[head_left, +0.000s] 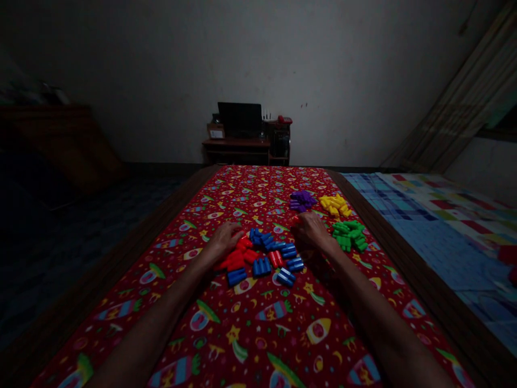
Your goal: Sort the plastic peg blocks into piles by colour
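Red pieces (236, 260) and blue pieces (262, 267) lie mixed together on the patterned red cloth (258, 334). My left hand (226, 237) is at the upper left edge of the red ones, its fingers bent over a red piece. To the right of the blue pieces, my right hand (310, 229) is closed, with a bit of red showing at its fingertips. Beyond it sit a purple pile (302, 200) and a yellow pile (335, 205), and a green pile (349, 236) lies just right of that hand.
A desk (236, 143) with a black monitor (240, 118) stands against the far wall. On the right is a bed with a checked cover (404, 215). A wooden cabinet (60, 140) stands at the left.
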A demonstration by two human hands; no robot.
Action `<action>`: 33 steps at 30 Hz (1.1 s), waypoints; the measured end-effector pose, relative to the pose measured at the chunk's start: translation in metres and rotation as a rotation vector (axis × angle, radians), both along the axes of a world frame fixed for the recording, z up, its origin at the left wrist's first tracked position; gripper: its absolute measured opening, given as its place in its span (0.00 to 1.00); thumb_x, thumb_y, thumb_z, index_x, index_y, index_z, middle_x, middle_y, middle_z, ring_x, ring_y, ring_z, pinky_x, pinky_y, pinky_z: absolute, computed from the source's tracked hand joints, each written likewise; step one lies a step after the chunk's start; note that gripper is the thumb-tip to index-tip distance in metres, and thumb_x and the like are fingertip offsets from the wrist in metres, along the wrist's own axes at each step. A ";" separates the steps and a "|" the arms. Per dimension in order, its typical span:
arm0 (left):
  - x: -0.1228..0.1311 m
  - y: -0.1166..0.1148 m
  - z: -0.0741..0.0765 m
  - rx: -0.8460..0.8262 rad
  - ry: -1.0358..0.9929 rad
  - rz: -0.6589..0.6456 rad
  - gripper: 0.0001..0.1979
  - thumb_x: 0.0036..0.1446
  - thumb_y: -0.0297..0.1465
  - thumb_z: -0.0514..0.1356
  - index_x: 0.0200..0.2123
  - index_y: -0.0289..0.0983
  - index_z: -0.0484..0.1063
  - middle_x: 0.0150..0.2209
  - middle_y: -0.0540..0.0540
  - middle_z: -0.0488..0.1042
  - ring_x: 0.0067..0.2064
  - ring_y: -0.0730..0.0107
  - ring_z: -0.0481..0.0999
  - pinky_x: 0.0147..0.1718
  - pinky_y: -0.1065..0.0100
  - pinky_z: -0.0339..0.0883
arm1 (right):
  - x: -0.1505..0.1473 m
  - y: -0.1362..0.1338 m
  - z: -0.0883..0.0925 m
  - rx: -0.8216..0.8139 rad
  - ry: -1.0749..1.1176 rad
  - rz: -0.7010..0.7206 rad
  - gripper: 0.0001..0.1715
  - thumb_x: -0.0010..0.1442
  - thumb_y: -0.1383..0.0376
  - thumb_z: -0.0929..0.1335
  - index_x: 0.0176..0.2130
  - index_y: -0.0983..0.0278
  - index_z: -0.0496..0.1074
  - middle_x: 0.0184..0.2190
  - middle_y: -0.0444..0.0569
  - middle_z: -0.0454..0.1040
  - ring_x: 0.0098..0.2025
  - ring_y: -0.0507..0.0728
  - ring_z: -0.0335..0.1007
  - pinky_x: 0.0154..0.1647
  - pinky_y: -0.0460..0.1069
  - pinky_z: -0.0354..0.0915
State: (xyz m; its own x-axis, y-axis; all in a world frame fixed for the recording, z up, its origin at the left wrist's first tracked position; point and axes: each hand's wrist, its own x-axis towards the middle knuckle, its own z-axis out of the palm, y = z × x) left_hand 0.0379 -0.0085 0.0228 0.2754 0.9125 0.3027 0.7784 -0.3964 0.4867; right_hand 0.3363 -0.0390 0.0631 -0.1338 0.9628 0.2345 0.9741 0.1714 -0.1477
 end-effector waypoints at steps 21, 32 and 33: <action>0.052 -0.035 0.036 -0.224 -0.638 -0.122 0.32 0.47 0.53 0.62 0.46 0.35 0.73 0.42 0.41 0.79 0.43 0.58 0.78 0.41 0.61 0.72 | -0.037 -0.013 0.017 0.015 0.541 0.484 0.20 0.61 0.63 0.66 0.53 0.64 0.71 0.40 0.51 0.79 0.38 0.55 0.75 0.38 0.46 0.65; 0.010 -0.028 0.033 -0.059 0.060 -0.164 0.21 0.51 0.45 0.60 0.45 0.39 0.75 0.44 0.41 0.78 0.46 0.53 0.76 0.44 0.60 0.69 | 0.004 -0.002 0.008 0.066 0.253 0.203 0.22 0.57 0.70 0.67 0.51 0.68 0.73 0.45 0.58 0.77 0.46 0.59 0.74 0.44 0.47 0.63; 0.008 -0.028 0.032 -0.136 0.114 -0.168 0.20 0.51 0.44 0.60 0.43 0.39 0.76 0.43 0.41 0.78 0.44 0.54 0.77 0.42 0.62 0.69 | 0.010 0.000 0.005 0.028 0.209 0.183 0.22 0.56 0.71 0.67 0.51 0.68 0.73 0.46 0.58 0.77 0.47 0.60 0.73 0.45 0.48 0.63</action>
State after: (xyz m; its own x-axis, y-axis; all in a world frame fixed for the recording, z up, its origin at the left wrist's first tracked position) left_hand 0.0456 -0.0362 0.0552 0.4525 0.8809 0.1386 0.7600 -0.4623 0.4568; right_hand 0.3459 -0.0386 0.0678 -0.2509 0.9199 0.3014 0.8756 0.3484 -0.3347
